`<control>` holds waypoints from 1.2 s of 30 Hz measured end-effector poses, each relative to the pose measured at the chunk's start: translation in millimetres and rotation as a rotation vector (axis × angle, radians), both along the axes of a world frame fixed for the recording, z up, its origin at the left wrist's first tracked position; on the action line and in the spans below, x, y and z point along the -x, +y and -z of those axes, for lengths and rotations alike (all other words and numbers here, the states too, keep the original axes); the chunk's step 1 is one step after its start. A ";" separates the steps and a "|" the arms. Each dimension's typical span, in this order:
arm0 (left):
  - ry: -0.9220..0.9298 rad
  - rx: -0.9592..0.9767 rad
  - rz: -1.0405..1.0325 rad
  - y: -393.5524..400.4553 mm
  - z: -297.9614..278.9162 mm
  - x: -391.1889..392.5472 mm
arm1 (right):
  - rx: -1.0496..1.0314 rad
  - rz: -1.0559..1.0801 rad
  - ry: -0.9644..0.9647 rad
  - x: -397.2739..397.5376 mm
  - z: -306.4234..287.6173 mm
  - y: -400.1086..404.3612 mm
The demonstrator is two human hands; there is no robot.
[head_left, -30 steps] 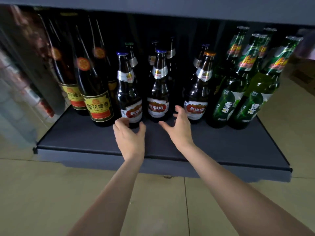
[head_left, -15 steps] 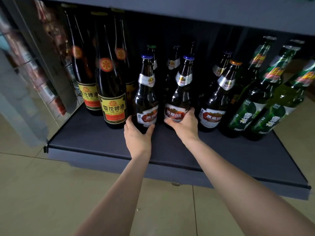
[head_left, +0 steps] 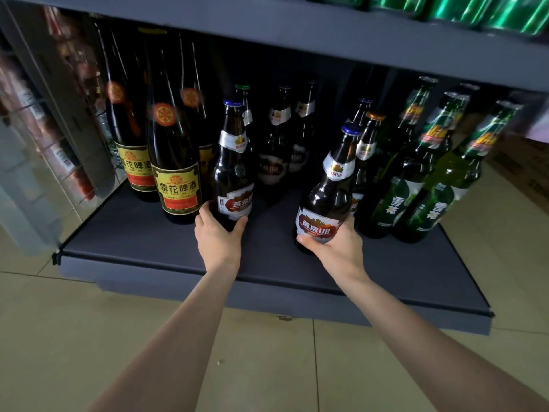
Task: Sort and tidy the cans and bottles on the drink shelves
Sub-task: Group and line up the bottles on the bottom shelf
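Note:
On the dark bottom shelf [head_left: 154, 233] stand rows of beer bottles. My left hand [head_left: 218, 239] grips the base of an upright brown bottle with a blue cap [head_left: 234, 171], right beside the tall dark bottles with yellow labels [head_left: 175, 162]. My right hand [head_left: 338, 248] holds a second brown blue-capped bottle [head_left: 329, 197] by its lower body, tilted to the right and pulled out in front of the row. More brown bottles [head_left: 274, 150] stand behind in the gap between them. Green bottles [head_left: 436, 179] fill the right side.
The shelf above [head_left: 297, 28] hangs low over the bottle tops, with green cans [head_left: 475, 10] on it. A glass-fronted case [head_left: 38, 138] stands at the left. Tiled floor [head_left: 59, 337] lies in front of the shelf edge.
Both hands reached in and took hold of a brown bottle each. The right hand has since drawn its bottle forward and to the right, tilting it; the left bottle stays in place.

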State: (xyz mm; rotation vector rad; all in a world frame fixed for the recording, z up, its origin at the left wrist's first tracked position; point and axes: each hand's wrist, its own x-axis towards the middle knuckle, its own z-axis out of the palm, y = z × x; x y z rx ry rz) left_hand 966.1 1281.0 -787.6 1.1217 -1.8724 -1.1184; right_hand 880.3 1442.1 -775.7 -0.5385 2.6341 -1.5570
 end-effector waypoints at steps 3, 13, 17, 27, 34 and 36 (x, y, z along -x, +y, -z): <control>-0.056 -0.001 -0.014 3.7 -3.1 2.8 | -0.021 0.064 0.016 -1.0 -2.7 24.4; -0.200 0.026 -0.103 18.4 -3.0 8.6 | -0.012 0.370 0.241 -5.3 -20.3 47.1; -0.121 -0.010 -0.209 32.1 -3.3 12.7 | 0.104 0.240 0.574 -22.6 -59.5 40.8; -0.179 0.095 -0.033 9.1 -3.1 1.9 | -0.118 -0.175 0.326 -23.6 -39.3 -49.9; -0.117 0.162 0.017 -13.1 8.7 1.5 | -0.110 -0.039 0.114 36.6 -17.5 -100.0; -0.111 0.178 0.002 -12.4 11.3 2.8 | -0.019 0.029 0.050 53.4 -12.6 -115.8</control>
